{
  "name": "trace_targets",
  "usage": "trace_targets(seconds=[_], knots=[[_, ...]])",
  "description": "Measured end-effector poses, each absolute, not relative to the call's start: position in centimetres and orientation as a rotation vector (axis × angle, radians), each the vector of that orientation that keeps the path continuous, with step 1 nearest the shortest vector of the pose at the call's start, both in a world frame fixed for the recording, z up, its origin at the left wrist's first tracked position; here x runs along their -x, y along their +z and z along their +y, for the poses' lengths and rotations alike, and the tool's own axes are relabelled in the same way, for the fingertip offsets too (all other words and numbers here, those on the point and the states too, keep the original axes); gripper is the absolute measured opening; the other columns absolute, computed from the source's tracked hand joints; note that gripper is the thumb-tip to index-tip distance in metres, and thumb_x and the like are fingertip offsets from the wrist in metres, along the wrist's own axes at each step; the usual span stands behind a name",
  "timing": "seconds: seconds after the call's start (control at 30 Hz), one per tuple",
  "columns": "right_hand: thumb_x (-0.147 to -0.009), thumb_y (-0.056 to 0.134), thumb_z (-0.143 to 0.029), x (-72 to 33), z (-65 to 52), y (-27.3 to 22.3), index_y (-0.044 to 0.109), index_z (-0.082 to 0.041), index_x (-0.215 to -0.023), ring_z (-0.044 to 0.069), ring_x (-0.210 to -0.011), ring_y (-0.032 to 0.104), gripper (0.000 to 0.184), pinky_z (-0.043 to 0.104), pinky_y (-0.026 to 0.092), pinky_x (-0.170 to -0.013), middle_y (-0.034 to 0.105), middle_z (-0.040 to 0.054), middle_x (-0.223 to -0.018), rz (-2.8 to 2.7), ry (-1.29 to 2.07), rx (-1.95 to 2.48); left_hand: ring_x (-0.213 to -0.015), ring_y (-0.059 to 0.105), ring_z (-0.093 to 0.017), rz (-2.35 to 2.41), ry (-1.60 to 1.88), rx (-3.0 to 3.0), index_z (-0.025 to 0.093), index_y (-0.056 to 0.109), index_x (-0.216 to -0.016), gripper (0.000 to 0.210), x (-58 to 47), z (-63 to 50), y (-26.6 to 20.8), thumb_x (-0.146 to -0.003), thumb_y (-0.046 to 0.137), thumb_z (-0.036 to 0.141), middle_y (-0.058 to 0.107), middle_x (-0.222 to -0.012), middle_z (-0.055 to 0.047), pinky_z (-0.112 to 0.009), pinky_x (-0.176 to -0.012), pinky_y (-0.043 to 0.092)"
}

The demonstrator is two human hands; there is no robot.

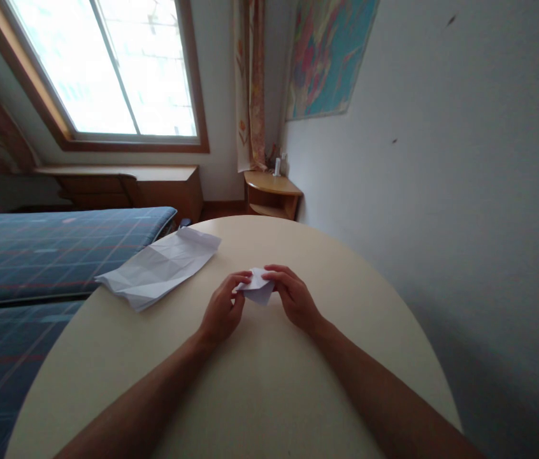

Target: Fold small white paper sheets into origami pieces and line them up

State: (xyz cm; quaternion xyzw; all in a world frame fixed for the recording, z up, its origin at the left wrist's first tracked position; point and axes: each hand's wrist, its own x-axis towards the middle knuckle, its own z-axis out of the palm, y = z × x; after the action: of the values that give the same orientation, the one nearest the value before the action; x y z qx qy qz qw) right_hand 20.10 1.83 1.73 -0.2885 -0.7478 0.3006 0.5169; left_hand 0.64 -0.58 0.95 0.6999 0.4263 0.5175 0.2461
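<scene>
A small folded piece of white paper (pixel 258 288) is held between my two hands, a little above or on the pale round table (pixel 269 382); I cannot tell whether it touches the top. My left hand (pixel 224 307) pinches its left edge between thumb and fingers. At the right edge, the fingers and thumb of my right hand (pixel 297 298) are closed on the same paper. Off to the left lie creased white sheets (pixel 167 264), partly over the table's edge, apart from both hands.
Left of the table are blue plaid mattresses (pixel 59 248). A white wall (pixel 465 191) runs close along the right. Behind stand a wooden corner shelf (pixel 272 183), a desk (pixel 169 175) under the window, and a curtain (pixel 250 83).
</scene>
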Motion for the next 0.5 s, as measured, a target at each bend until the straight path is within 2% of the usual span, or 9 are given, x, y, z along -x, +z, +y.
trace_targets(seconds=[0.27, 0.4, 0.5], knots=[[-0.094, 0.048, -0.014, -20.36, 1.88, 2.01, 0.072, -0.023, -0.092, 0.019, -0.111, 0.061, 0.026, 0.035, 0.055, -0.091, 0.064, 0.0075, -0.121, -1.823, 0.620, 0.798, -0.108, 0.063, -0.021, 1.200, 1.405, -1.952, 0.021, 0.059, -0.092, 0.026, -0.66, -0.72, 1.37, -0.076, 0.046, 0.005, 0.062, -0.124, -0.009, -0.033, -0.076, 0.060], [-0.091, 0.054, -0.016, -20.27, 1.79, 1.95, 0.072, -0.022, -0.094, 0.018, -0.105, 0.064, 0.020, 0.031, 0.060, -0.081, 0.063, 0.0085, -0.120, -1.811, 0.654, 0.793, -0.106, 0.064, -0.019, 1.170, 1.392, -1.967, 0.020, 0.058, -0.090, 0.025, -0.66, -0.88, 1.57, -0.075, 0.047, 0.004, 0.061, -0.124, -0.009, -0.031, -0.077, 0.060], [-0.090, 0.057, -0.019, -20.20, 1.78, 1.81, 0.072, -0.022, -0.095, 0.018, -0.106, 0.065, 0.016, 0.031, 0.062, -0.079, 0.061, 0.0088, -0.122, -1.794, 0.686, 0.779, -0.109, 0.063, -0.020, 1.125, 1.406, -1.966, 0.021, 0.058, -0.095, 0.022, -0.68, -0.85, 1.46, -0.079, 0.050, 0.007, 0.059, -0.127, -0.009, -0.030, -0.075, 0.061]])
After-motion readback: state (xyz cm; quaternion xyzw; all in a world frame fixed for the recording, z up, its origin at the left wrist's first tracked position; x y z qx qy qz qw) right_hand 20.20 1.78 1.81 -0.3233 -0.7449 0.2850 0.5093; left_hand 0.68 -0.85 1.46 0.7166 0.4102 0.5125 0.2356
